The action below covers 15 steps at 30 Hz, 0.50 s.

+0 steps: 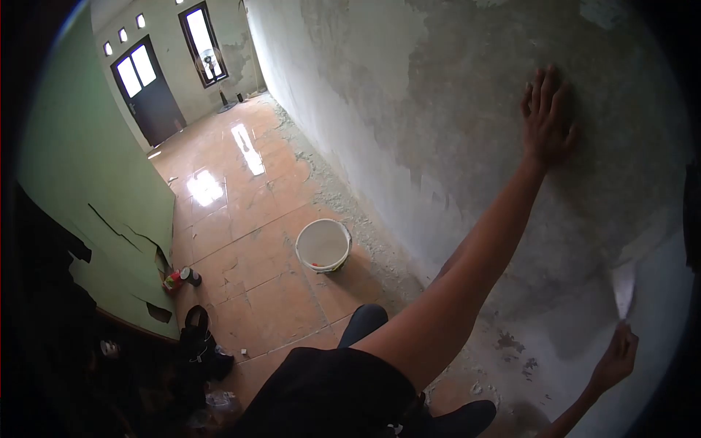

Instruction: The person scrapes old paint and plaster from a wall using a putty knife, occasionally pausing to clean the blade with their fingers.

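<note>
My left hand (pixel 548 124) lies flat against the wall (pixel 467 95) with its fingers apart, holding nothing. Lower down, at the right side of the head view, my right hand (pixel 615 359) is closed around the handle of a scraper (pixel 623 290). The scraper's pale blade points up and appears to rest on the wall, though its edge is blurred. Around the hands the wall is grey and patchy, with whiter areas lower down. My fingers hide most of the scraper's handle.
A white bucket (pixel 323 246) stands on the tiled floor (pixel 255 255). Crumbled debris (pixel 332 191) runs along the wall's base. At left is a green panel (pixel 95 168) with broken edges, near a can (pixel 191 277) and dark bags (pixel 204 350). A fan (pixel 210 60) stands by the far window.
</note>
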{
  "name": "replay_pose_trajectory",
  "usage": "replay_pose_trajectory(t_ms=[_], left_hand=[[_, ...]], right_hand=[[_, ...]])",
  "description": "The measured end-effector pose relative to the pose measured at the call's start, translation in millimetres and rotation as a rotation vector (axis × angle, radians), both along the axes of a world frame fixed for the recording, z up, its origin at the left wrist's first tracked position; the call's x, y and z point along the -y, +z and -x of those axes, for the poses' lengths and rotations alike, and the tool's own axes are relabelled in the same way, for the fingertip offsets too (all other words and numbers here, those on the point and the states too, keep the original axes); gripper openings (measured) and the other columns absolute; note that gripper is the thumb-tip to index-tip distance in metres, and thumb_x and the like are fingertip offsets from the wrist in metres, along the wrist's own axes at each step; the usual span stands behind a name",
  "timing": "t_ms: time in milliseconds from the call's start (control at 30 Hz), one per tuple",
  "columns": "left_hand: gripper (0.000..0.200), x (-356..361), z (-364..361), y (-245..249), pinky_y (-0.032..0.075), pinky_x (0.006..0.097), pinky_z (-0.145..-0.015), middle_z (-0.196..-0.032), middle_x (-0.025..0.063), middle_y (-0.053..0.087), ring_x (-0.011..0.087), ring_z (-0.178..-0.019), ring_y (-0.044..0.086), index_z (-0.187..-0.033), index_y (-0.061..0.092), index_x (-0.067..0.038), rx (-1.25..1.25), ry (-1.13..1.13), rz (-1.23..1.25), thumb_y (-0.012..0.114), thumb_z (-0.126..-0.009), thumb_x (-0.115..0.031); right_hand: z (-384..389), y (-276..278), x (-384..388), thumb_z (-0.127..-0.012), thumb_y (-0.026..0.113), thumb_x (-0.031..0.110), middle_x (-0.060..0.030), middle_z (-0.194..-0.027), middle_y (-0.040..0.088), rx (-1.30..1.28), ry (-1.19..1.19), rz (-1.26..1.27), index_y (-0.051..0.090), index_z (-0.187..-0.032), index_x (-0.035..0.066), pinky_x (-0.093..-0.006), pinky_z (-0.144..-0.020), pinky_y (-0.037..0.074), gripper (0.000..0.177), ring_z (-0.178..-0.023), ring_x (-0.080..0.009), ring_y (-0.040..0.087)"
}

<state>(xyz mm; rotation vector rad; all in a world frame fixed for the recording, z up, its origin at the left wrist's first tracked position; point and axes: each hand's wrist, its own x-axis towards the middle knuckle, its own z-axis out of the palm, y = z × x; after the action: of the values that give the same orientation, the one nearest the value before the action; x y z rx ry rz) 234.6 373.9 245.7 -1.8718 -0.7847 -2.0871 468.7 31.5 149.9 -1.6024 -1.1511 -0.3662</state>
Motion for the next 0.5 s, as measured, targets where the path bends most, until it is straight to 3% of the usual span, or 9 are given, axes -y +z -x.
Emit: replay_pose_trajectory(t_ms=[167,200,267,300,333,400,433,467,500], left_hand=[[0.069,-3.7,-3.8,-5.2,0.011,0.0509,-0.114,-0.156,0.0177,0.022,0.0373,-0.145,0.017,-0.143,0.037,-0.008,-0.017,-0.002,0.015,0.052,-0.085,-0.043],[0.068,-4.3,-0.3,-4.7,0.011,0.0510,-0.115,-0.156,0.0177,0.021,0.0372,-0.145,0.017,-0.143,0.037,-0.008,-0.041,-0.003,0.025,0.051,-0.087,-0.042],[0.067,-3.6,1.2,-21.2,0.012,0.0512,-0.115,-0.156,0.0175,0.021,0.0367,-0.145,0.016,-0.144,0.036,-0.008,-0.066,-0.016,0.029,0.053,-0.088,-0.039],[0.066,1.3,4.2,-31.8,0.013,0.0514,-0.115,-0.156,0.0173,0.021,0.0363,-0.146,0.015,-0.145,0.034,-0.007,-0.080,-0.026,0.047,0.054,-0.089,-0.036],[0.065,19.1,12.7,-46.8,0.015,0.0518,-0.115,-0.156,0.0172,0.021,0.0363,-0.145,0.016,-0.145,0.034,-0.008,-0.127,-0.113,0.142,0.056,-0.090,-0.033],[0.065,58.5,16.2,-122.0,0.020,0.0536,-0.113,-0.153,0.0179,0.027,0.0365,-0.143,0.022,-0.146,0.032,-0.007,-0.203,-0.253,0.439,0.060,-0.091,-0.029],[0.063,83.3,18.4,-182.3,0.024,0.0512,-0.112,-0.148,0.0203,0.034,0.0368,-0.138,0.031,-0.144,0.034,-0.004,-0.265,-0.255,0.604,0.059,-0.093,-0.032],[0.062,116.7,26.2,-239.0,0.027,0.0490,-0.111,-0.142,0.0216,0.040,0.0370,-0.135,0.035,-0.141,0.036,-0.002,-0.197,-0.418,0.794,0.057,-0.094,-0.036],[0.061,159.1,38.7,-287.3,0.032,0.0462,-0.109,-0.139,0.0217,0.044,0.0361,-0.131,0.040,-0.141,0.037,-0.002,-0.155,-0.471,0.986,0.056,-0.095,-0.037]], right_hand=[[34.0,-52.1,30.6,-0.090,0.068,0.010,-0.0051,-0.080,0.060,-0.120,0.048,0.115,0.060,-0.090,-0.005,-0.0252,-0.071,0.048,0.017,-0.077,-0.0107,0.054],[46.9,-66.9,39.2,-0.090,0.068,0.010,-0.0039,-0.076,0.059,-0.262,0.023,0.189,0.058,-0.085,-0.004,-0.0254,-0.069,0.047,0.017,-0.074,-0.0100,0.052],[63.7,-117.0,54.9,-0.086,0.070,0.008,-0.0033,-0.075,0.057,-0.373,0.129,0.164,0.055,-0.080,-0.002,-0.0236,-0.064,0.045,0.019,-0.071,-0.0083,0.051],[71.7,-143.3,63.2,-0.084,0.068,0.010,-0.0034,-0.068,0.059,-0.401,0.089,0.210,0.059,-0.080,-0.001,-0.0276,-0.061,0.043,0.014,-0.064,-0.0122,0.053],[55.6,-194.9,70.6,-0.083,0.065,0.009,-0.0027,-0.063,0.058,-0.487,0.210,0.178,0.060,-0.077,0.000,-0.0279,-0.059,0.043,0.012,-0.059,-0.0136,0.054],[100.8,-207.7,86.7,-0.081,0.065,0.015,-0.0039,-0.060,0.056,-0.552,0.171,0.250,0.057,-0.066,0.002,-0.0264,-0.053,0.041,0.021,-0.056,-0.0098,0.052],[111.3,-217.0,96.2,-0.081,0.066,0.016,-0.0029,-0.057,0.054,-0.814,0.165,0.415,0.059,-0.070,0.001,-0.0252,-0.047,0.038,0.019,-0.055,-0.0082,0.050],[98.4,-270.5,102.2,-0.082,0.063,0.017,-0.0047,-0.063,0.055,-0.956,0.196,0.475,0.062,-0.084,-0.001,-0.0245,-0.043,0.034,0.018,-0.054,-0.0090,0.049],[144.3,-228.2,109.1,-0.089,0.064,0.034,-0.0026,-0.067,0.059,-0.949,0.143,0.528,0.067,-0.080,0.005,-0.0277,-0.052,0.039,0.031,-0.055,-0.0118,0.046]])
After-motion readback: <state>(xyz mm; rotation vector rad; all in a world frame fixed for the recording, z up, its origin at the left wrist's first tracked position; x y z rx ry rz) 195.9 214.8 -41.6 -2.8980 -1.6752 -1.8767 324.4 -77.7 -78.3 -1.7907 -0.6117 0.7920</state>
